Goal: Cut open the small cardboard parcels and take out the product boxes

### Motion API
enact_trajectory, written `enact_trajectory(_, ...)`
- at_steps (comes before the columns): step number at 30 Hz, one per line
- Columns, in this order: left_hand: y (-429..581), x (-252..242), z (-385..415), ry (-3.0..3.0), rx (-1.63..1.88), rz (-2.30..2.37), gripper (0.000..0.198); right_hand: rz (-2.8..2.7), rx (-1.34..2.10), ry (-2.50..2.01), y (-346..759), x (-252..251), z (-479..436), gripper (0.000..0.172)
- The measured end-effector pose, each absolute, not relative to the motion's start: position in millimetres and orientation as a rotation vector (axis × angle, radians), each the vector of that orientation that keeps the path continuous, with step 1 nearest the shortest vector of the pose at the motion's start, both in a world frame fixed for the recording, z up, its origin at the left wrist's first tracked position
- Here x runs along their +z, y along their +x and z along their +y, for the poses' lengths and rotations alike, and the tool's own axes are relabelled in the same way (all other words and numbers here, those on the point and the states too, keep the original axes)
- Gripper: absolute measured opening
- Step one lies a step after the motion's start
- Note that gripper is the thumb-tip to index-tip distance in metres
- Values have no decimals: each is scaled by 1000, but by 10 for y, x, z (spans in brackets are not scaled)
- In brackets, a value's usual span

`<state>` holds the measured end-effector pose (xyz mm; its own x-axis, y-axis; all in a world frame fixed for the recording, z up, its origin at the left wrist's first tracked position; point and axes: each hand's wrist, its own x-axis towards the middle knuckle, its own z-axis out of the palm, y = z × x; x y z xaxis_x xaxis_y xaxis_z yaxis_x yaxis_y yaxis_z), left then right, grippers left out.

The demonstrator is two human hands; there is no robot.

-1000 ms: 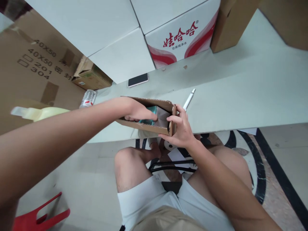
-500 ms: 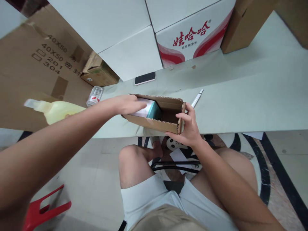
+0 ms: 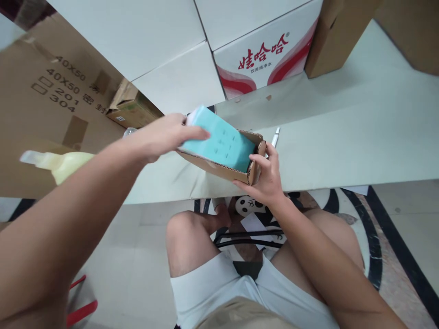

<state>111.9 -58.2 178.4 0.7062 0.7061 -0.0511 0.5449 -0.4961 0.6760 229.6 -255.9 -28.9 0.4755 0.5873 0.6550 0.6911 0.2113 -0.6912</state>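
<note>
A turquoise-and-white box sits tilted in an open cardboard box, its left end raised above the rim and its right end down inside. My left hand grips that raised left end, thumb across the turquoise face; the other fingers are mostly hidden behind it. At the cardboard box's right end, my right hand holds the wall, with fingers over the edge and thumb below. Just beyond that hand lies a slim white utility knife, partly hidden.
White cartons, one with red lettering, line the back of the table. A large brown carton and a bottle of yellow liquid are at the left. A red stool stands on the floor at lower left.
The turquoise-and-white box was lying deep in the cardboard box; now my left hand has lifted and tilted its left end. My right hand keeps its hold. The view has shifted slightly.
</note>
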Motion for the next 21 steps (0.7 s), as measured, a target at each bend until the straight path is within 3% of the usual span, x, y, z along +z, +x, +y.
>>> enact_trajectory(2, 1029, 1969, -491, 1995, 47, 925, 32, -1190, -125, -1481, 2337, -288, -2540, 72)
enact_trajectory(6, 708, 1968, -275, 1591, 263, 887, 32, -1195, -176, -1501, 2374, -289, -2470, 76)
enact_trajectory(15, 370, 972, -518, 681, 796, 515, 90, -1128, -334, -1586, 2383, -343, -2147, 78)
enact_trajectory(21, 240, 413, -636, 492, 704, 491, 96, -1010, -531, -1672, 2590, -416, -2027, 87)
